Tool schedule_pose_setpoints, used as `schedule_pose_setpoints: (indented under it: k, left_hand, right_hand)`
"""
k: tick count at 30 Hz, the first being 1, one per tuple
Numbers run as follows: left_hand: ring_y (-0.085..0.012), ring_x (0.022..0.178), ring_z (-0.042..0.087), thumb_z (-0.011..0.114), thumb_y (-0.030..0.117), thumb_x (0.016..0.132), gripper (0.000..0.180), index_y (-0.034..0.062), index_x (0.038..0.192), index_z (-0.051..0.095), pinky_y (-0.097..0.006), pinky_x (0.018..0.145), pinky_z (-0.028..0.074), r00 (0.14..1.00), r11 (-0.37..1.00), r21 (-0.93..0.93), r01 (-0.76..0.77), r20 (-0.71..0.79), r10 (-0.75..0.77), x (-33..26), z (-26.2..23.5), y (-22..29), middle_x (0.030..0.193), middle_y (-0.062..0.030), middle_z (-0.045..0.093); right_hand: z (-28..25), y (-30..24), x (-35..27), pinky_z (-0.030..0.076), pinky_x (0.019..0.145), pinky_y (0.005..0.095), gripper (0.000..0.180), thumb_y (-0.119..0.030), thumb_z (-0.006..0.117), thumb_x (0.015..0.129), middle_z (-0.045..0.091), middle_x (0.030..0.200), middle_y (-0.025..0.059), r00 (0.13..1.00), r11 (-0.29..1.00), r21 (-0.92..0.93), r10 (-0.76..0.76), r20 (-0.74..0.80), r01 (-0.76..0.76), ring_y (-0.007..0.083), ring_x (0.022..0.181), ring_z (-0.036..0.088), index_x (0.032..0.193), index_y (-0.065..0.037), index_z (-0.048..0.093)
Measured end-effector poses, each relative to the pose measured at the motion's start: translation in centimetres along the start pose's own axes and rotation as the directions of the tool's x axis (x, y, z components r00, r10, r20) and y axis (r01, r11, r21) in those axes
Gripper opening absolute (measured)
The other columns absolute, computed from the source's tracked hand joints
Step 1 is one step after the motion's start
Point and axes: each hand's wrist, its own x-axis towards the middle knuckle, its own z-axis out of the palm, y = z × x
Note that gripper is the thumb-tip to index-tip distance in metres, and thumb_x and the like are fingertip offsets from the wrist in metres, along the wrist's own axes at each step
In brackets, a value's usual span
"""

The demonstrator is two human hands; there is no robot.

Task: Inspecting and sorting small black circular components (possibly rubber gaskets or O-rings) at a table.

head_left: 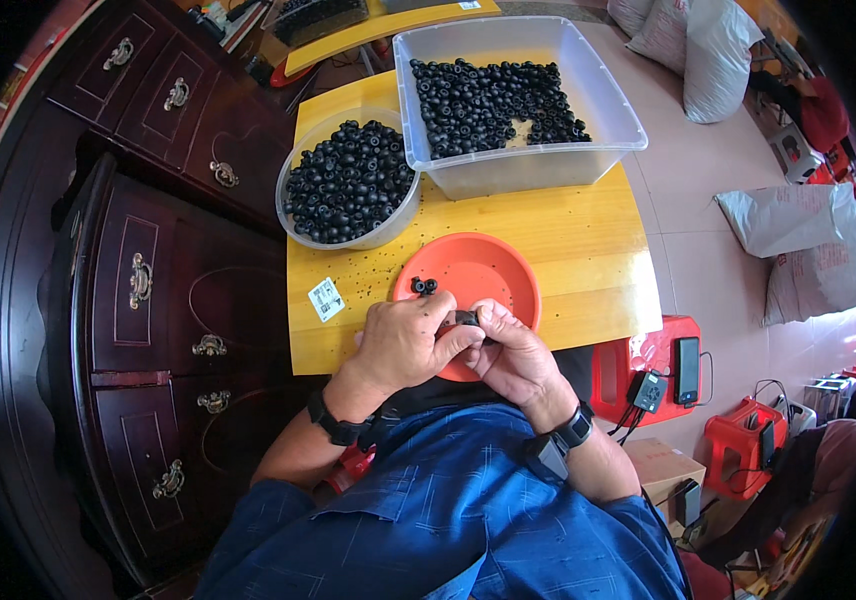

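Observation:
Over the near rim of a shallow orange bowl (493,262), my two hands meet at one small black ring-shaped part (466,318). My left hand (403,335) pinches it between thumb and fingers, and my right hand (510,345) grips it from the other side. My fingers hide much of this part. A few similar black parts (425,286) lie in the bowl by my left knuckles. Behind on the left, a round clear tub (293,215) is heaped with such parts. Beside it, a large clear plastic bin (508,165) holds many more.
The yellow wooden table (588,240) carries black crumbs and a white label (326,299). Dark wooden drawers (148,270) stand close on the left. To the right are a red stool (638,370) with small devices, white sacks (798,235) and another person's leg (798,490).

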Motion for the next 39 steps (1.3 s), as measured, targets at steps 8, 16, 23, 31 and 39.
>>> schedule_pose_setpoints:
  k: [8,16,23,31,39]
  left_hand:
    - [-0.0276,0.057,0.066,0.071,0.042,0.089,0.036,0.0083,0.084,0.060,-0.038,0.051,0.050,1.000,0.993,-0.118,0.018,-0.010,-0.019,-0.2,0.0,0.2,0.064,-0.0085,0.064]
    - [-0.0126,0.055,0.060,0.074,0.014,0.086,0.017,0.0060,0.099,0.065,-0.028,0.051,0.046,0.993,0.935,-0.350,0.052,-0.078,-0.084,-0.4,-0.8,1.1,0.066,-0.0022,0.064]
    - [-0.0132,0.049,0.056,0.077,0.015,0.083,0.019,0.0079,0.096,0.066,-0.030,0.048,0.044,0.916,0.976,0.153,0.154,-0.392,-0.083,2.0,-4.9,-2.2,0.061,-0.0043,0.059]
    - [-0.0179,0.055,0.062,0.080,0.017,0.080,0.028,0.0091,0.104,0.068,-0.031,0.054,0.049,0.947,0.983,0.121,0.134,-0.307,-0.091,1.8,-5.3,-3.1,0.068,-0.0084,0.065]
    - [-0.0264,0.068,0.070,0.073,0.026,0.085,0.023,0.0104,0.101,0.066,-0.041,0.060,0.054,0.998,0.998,-0.053,0.037,0.050,-0.034,-0.6,1.0,1.8,0.073,-0.0067,0.069]
  right_hand:
    - [0.4,-0.2,0.0,0.056,0.070,0.0244,0.015,-0.020,0.061,0.100,0.064,0.091,0.0035,0.999,1.000,-0.002,0.003,0.048,-0.003,0.0114,0.078,0.064,0.100,-0.006,0.062]
    - [0.0,0.3,0.4,0.057,0.076,0.0264,0.014,-0.020,0.060,0.101,0.066,0.096,0.0010,0.996,0.995,0.044,0.093,0.002,-0.093,0.0112,0.083,0.066,0.106,-0.007,0.062]
    - [0.6,-0.3,-0.1,0.055,0.091,0.0335,0.022,-0.019,0.063,0.099,0.068,0.116,0.0103,0.981,0.992,0.046,0.122,-0.154,-0.117,0.0206,0.104,0.067,0.117,-0.007,0.063]
    - [1.4,-0.9,0.3,0.049,0.101,0.0383,0.034,-0.030,0.053,0.103,0.061,0.130,0.0143,0.987,0.997,0.005,0.077,-0.140,-0.078,0.0253,0.119,0.060,0.125,-0.005,0.060]
    - [1.6,-0.5,0.4,0.043,0.110,0.0450,0.043,-0.032,0.043,0.107,0.057,0.136,0.0178,0.998,0.999,0.001,0.046,-0.043,-0.046,0.0294,0.128,0.053,0.133,0.000,0.052]
